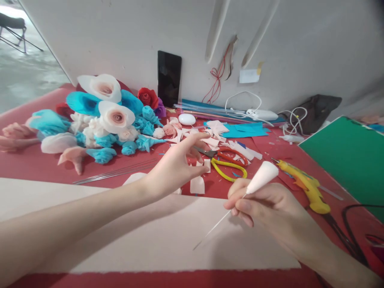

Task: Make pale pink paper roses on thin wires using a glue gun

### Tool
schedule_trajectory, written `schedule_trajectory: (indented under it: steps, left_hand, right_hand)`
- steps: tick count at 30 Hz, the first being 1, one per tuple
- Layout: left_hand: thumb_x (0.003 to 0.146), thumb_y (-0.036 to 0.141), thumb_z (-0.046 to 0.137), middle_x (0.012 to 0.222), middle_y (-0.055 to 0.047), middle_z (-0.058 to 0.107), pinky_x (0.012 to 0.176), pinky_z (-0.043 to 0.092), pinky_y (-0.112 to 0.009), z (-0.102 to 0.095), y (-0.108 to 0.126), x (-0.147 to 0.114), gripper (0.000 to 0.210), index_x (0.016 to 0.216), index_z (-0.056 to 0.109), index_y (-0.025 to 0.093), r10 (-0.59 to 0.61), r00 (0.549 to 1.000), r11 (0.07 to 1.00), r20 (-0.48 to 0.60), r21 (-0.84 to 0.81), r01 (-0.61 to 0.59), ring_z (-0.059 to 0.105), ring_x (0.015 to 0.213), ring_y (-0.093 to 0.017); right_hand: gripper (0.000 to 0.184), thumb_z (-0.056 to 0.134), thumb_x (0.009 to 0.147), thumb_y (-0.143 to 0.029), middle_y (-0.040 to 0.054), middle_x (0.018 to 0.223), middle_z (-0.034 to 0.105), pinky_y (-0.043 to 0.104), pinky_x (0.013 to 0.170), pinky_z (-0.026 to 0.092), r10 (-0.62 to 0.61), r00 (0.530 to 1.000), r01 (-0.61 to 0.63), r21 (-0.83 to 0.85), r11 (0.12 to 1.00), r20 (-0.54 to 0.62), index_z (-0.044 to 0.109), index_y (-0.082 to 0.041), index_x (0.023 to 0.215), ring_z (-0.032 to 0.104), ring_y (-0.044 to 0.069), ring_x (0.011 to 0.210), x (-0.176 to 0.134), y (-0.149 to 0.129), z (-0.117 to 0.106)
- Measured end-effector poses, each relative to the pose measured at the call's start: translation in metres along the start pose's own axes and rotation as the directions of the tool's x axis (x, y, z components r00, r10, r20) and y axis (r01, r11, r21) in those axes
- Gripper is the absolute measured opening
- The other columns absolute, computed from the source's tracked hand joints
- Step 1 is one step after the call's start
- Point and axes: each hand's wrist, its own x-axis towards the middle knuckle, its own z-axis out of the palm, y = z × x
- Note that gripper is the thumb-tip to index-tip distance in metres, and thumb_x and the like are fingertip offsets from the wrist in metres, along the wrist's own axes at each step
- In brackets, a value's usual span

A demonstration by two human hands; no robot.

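Right hand [267, 204] is pinching 1 thin wire [211, 232] between thumb and fingers; a pale cone [262, 177] is sitting on it, just above the grip. Left hand [177, 164] is hovering open beside the scissors [225, 163], nothing visibly held. Judgement: cone is probably weighing little and denting easily; slim, stiffer wire is offering the safer hold.

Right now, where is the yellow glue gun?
In the head view, the glue gun lies on the red tabletop at right, between the right hand and the flat green board.
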Motion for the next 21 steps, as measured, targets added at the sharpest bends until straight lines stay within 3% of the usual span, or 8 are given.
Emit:
schedule_trajectory:
  steps: [4, 6, 8, 9, 13, 18, 21]
  left_hand:
    - [0.085, 0.03, 0.048, 0.05, 0.003, 0.053, 0.049, 0.044, -0.02, -0.002, 0.005, -0.002, 0.031, 0.06, 0.056, 0.014, -0.034, 0.997, 0.999, 0.063, 0.038, 0.032, 0.051, 0.044, -0.008]
    - [0.086, 0.021, 0.045, 0.071, 0.0, 0.062, 0.047, 0.045, -0.019, -0.005, 0.006, 0.0, 0.016, 0.084, 0.059, 0.015, 0.026, 0.996, 0.995, 0.08, 0.098, -0.033, 0.054, 0.045, -0.007]
    - [0.081, 0.011, 0.047, 0.102, -0.004, 0.061, 0.058, 0.049, -0.019, -0.009, 0.002, 0.004, 0.026, 0.104, 0.056, 0.019, 0.134, 0.984, 0.963, 0.12, 0.22, -0.158, 0.062, 0.066, -0.009]
    - [0.078, 0.009, 0.049, 0.105, -0.003, 0.061, 0.064, 0.049, -0.02, -0.012, -0.001, 0.006, 0.027, 0.102, 0.058, 0.019, 0.176, 0.972, 0.933, 0.158, 0.288, -0.215, 0.062, 0.074, -0.011]
    - [0.073, 0.012, 0.057, 0.078, -0.001, 0.067, 0.07, 0.046, -0.023, -0.02, -0.016, 0.014, 0.014, 0.073, 0.07, 0.018, 0.14, 0.943, 0.855, 0.302, 0.443, -0.269, 0.059, 0.075, -0.015]
    - [0.075, 0.021, 0.058, 0.076, 0.0, 0.067, 0.068, 0.043, -0.023, -0.019, -0.028, 0.012, 0.013, 0.076, 0.072, 0.022, 0.078, 0.915, 0.797, 0.395, 0.527, -0.295, 0.058, 0.073, -0.014]
    - [0.077, 0.025, 0.058, 0.074, 0.001, 0.066, 0.07, 0.041, -0.023, -0.017, -0.029, 0.011, 0.014, 0.082, 0.072, 0.024, 0.077, 0.896, 0.779, 0.438, 0.534, -0.328, 0.056, 0.075, -0.015]
  right_hand:
    - [0.019, 0.055, 0.088, -0.034, -0.0002, 0.074, 0.056, 0.018, 0.051, 0.038, 0.015, 1.0, -0.014, 0.022, 1.0, -0.019, 0.069, -0.023, 0.082, 0.045, 0.005, 0.055, -0.001, 0.002, -0.002]
    - [0.02, 0.052, 0.09, -0.033, -0.0006, 0.069, 0.055, 0.019, 0.055, 0.04, 0.035, 0.999, -0.034, 0.022, 0.999, -0.029, 0.068, -0.023, 0.087, 0.047, 0.005, 0.054, -0.001, 0.002, -0.004]
    - [0.023, 0.049, 0.091, -0.034, -0.0003, 0.065, 0.056, 0.019, 0.056, 0.041, 0.046, 0.998, -0.045, 0.037, 0.998, -0.036, 0.067, -0.02, 0.088, 0.049, 0.006, 0.054, 0.001, 0.001, -0.005]
    - [0.024, 0.049, 0.091, -0.034, 0.0001, 0.065, 0.057, 0.018, 0.055, 0.041, 0.047, 0.998, -0.044, 0.056, 0.997, -0.048, 0.066, -0.019, 0.087, 0.049, 0.006, 0.053, 0.003, 0.001, -0.005]
    - [0.025, 0.047, 0.092, -0.037, -0.0013, 0.059, 0.056, 0.015, 0.044, 0.035, 0.08, 0.991, -0.064, 0.138, 0.988, -0.112, 0.058, -0.016, 0.084, 0.044, 0.004, 0.043, 0.007, 0.008, -0.003]
    - [0.029, 0.04, 0.093, -0.041, -0.0019, 0.051, 0.054, 0.015, 0.035, 0.03, 0.113, 0.987, -0.102, 0.098, 0.99, -0.115, 0.052, -0.015, 0.084, 0.041, 0.005, 0.034, 0.009, 0.026, 0.004]
    - [0.029, 0.039, 0.093, -0.038, -0.0007, 0.055, 0.055, 0.016, 0.038, 0.034, 0.074, 0.985, -0.074, 0.005, 0.997, -0.157, 0.052, -0.015, 0.08, 0.044, 0.007, 0.04, 0.011, 0.033, 0.008]
